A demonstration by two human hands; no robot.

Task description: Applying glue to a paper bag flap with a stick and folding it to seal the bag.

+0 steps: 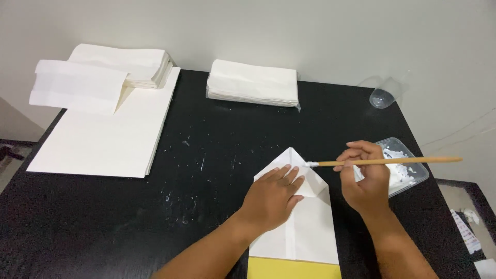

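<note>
White folded paper point(302, 227) lies in the lower middle of the frame on the black tabletop point(206, 155), its top end folded to a point, its lower end over a yellow sheet point(292, 269) that the bottom edge of the frame cuts off. My left hand point(271, 196) lies flat on it, fingers spread only a little and pressed down just below the point; that grip closes on nothing. My right hand point(368, 178), right of centre, has its grip pinched together around a thin wooden brush point(385, 162) held level, the white bristle end touching the paper's folded flap just beside my left fingertips. Behind that hand sits a clear plastic tray point(408, 170) with white paste in it, partly hidden by my knuckles. A clear cup point(383, 97) rests near the upper right corner of the tabletop; I cannot tell whether it lies tipped. Upper left holds flat white sheets point(103, 134) with folded bags point(103, 72) stacked on them, and another stack point(253, 82) sits at upper centre. How my thumb meets the brush is hidden.
</note>
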